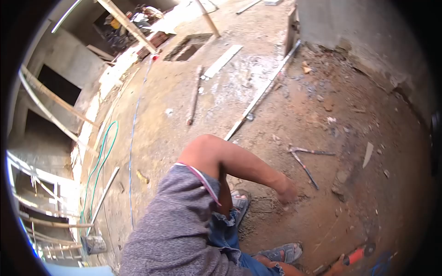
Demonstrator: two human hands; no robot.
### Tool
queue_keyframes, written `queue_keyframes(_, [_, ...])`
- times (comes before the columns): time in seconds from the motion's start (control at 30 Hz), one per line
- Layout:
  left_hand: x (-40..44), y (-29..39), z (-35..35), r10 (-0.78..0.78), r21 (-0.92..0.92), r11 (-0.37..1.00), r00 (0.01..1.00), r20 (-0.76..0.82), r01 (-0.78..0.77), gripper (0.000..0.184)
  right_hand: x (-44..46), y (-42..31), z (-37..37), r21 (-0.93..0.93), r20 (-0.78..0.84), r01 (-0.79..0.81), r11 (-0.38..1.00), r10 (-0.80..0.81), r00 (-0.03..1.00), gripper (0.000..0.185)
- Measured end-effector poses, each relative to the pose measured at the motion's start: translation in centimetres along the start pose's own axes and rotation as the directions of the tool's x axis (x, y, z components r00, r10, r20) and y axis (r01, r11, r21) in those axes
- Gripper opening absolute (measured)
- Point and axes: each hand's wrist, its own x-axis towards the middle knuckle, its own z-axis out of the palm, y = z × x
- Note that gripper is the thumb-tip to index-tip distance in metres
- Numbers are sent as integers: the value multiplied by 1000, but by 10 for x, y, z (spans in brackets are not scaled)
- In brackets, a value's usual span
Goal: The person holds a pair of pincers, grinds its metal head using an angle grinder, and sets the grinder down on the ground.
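Note:
My left hand (287,192) is low over the dirt floor, its fingers blurred. Beside it, a thin rectangular metal frame (262,205) lies on the ground near my sandalled foot (240,202). Beyond that hand lies a long-handled, V-shaped tool (301,158) with its arms spread. At the bottom edge, my right hand (339,266) is partly cut off by the frame and closed around the rear of a red power tool (355,255), which has a round dark end pointing right. Whether my left hand holds anything is hidden.
A long straight bar (258,98) crosses the floor toward the wall (363,34). Further off lie a wooden stick (194,96), a pale board (223,61) and a square pit (188,48). Green hose (98,170) and a bucket (95,244) are at left; rubble (322,87) lines the wall.

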Motion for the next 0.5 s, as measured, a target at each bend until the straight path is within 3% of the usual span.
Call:
queue_keyframes(0.03, [4,3,3,62,15,998,998,-29,-62,49,-4,-8,0,-12,-36,12,1000,-13,999,85])
queue_keyframes(0.23, [2,19,23,83,157,982,987,137,-105,54,-12,-55,16,-77,-163,151,986,-162,973,85])
queue_keyframes(0.43, [14,7,33,115,73,989,985,127,-125,56,-11,-75,27,-114,-224,203,972,-225,948,85])
queue_keyframes(0.5, [14,6,32,55,68,996,992,114,-63,56,-10,-77,31,-118,-245,217,969,-240,939,85])
